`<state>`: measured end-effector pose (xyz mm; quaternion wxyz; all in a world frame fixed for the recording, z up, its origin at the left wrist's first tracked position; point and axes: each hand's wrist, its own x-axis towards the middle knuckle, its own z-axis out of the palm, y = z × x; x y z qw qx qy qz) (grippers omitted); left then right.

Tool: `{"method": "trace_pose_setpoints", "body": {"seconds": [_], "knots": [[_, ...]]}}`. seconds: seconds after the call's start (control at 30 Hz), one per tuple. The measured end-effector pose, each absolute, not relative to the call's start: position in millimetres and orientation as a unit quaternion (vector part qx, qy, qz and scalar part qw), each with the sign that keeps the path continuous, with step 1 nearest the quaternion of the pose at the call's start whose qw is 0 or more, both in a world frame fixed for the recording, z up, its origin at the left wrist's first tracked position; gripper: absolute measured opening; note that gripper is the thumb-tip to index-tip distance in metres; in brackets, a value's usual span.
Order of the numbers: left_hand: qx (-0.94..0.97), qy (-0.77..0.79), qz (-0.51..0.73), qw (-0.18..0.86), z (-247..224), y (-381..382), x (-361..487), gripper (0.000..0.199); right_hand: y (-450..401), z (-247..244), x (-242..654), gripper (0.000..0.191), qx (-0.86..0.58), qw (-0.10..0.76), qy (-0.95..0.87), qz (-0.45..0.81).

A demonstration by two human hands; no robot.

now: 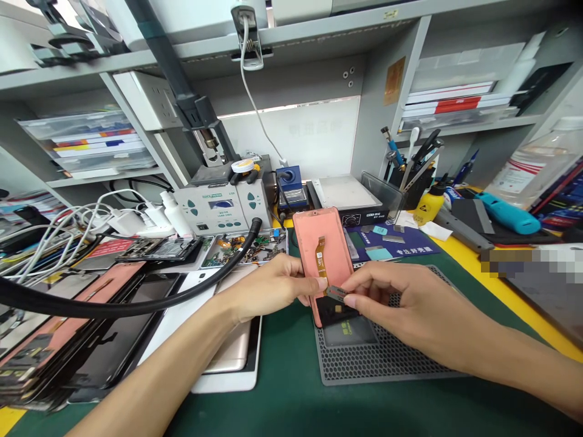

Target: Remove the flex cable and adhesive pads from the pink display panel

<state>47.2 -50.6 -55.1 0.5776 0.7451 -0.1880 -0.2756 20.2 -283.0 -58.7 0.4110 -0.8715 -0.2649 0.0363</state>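
A pink phone screen panel, its back facing me, is tilted upright near the middle of the bench. An orange flex cable runs down it to a black lower section. My left hand grips the panel's left edge, thumb across the cable's lower end. Pinched between the thumb and fingers of my right hand is a small grey flat piece, which reaches the panel beside my left thumb. Beneath the hands lies a grey honeycomb mat.
Phones and panels are stacked at the left. A black hose arcs over them. Behind stand a grey control unit and a tray of small parts. A yellow bottle and blue tool are at the right.
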Motion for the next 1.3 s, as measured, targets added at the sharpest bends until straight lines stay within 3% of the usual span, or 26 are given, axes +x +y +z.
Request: {"method": "trace_pose_setpoints", "body": {"seconds": [0.33,0.63,1.3], "knots": [[0.729,-0.183,-0.273,0.600,-59.4,-48.3,50.7,0.027,-297.3,-54.0,28.5,0.018,-0.855,0.474,-0.194,0.088],[0.691,-0.138,-0.264,0.658,-60.3,-50.0,48.6,0.026,-292.5,-57.9,28.5,0.017,-0.852,0.492,-0.176,0.036],[0.665,-0.136,-0.257,0.688,-64.3,-53.4,46.3,0.021,-286.3,-58.6,23.5,0.019,-0.877,0.455,-0.152,-0.012]]}}
